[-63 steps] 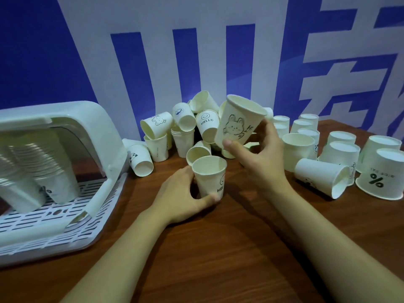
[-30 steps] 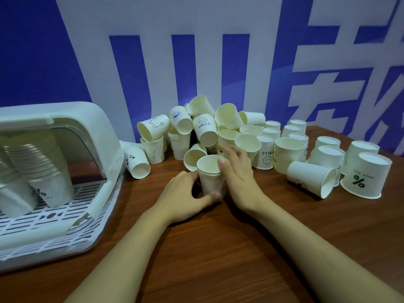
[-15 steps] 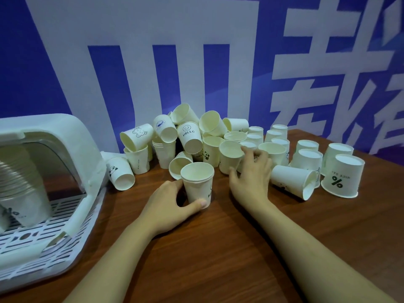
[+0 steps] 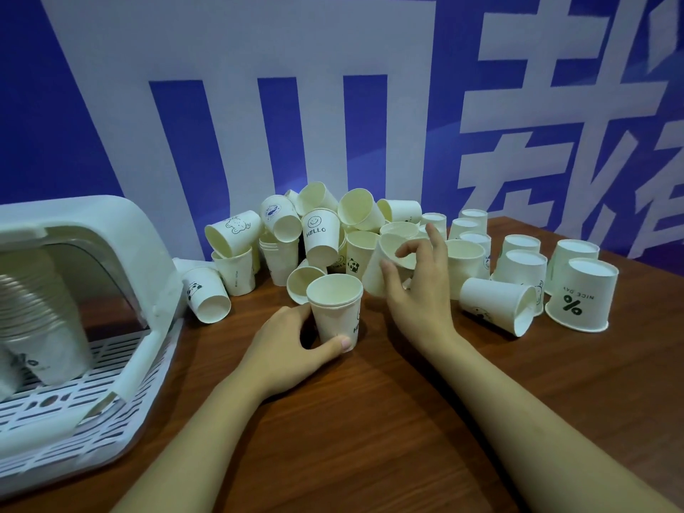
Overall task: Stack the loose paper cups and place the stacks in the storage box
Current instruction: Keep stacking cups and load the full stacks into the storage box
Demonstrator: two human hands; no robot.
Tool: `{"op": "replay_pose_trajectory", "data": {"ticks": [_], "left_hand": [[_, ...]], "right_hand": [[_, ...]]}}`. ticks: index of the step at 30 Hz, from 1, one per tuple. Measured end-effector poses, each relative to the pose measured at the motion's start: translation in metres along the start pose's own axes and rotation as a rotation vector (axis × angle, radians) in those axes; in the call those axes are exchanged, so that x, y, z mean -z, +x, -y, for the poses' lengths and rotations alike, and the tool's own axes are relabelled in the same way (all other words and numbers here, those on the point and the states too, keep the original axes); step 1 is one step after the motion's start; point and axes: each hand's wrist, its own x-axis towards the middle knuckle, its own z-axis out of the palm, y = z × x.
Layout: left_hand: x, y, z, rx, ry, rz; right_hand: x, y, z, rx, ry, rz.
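Our left hand point(image 4: 292, 342) steadies the upright white paper-cup stack point(image 4: 336, 309); our right hand point(image 4: 416, 286) grasps a tilted white paper cup point(image 4: 383, 270), to nest next.

We see cream-white paper cups point(image 4: 396, 220) with black prints, one reading HELLO with a smiley point(image 4: 320, 240), one a % sign point(image 4: 581, 296); white storage box point(image 4: 111, 231); dark brown wood-grain surface point(image 4: 370, 438); blue-and-white wall point(image 4: 222, 105).

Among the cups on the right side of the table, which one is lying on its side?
The cup beside the upside-down "%" cup: its mouth faces right, while its neighbours stand inverted.
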Motion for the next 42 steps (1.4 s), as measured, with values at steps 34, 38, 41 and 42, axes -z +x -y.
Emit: {"op": "replay_pose_trajectory", "data": {"ticks": [34, 38, 41, 42], "left_hand": [[-0.006, 0.007, 0.012, -0.091, -0.094, 0.038], [-0.006, 0.009, 0.011, -0.110, -0.044, 0.046], [-0.005, 0.008, 0.008, -0.103, -0.023, 0.054], [-0.005, 0.008, 0.009, -0.100, -0.023, 0.054]], "right_hand": [[-0.002, -0.018, 0.042, -0.098, 0.304, 0.335], [-0.005, -0.020, 0.036, -0.088, 0.255, 0.367], [-0.008, -0.022, 0.031, -0.079, 0.213, 0.381], [-0.008, -0.021, 0.029, -0.086, 0.216, 0.391]]}}
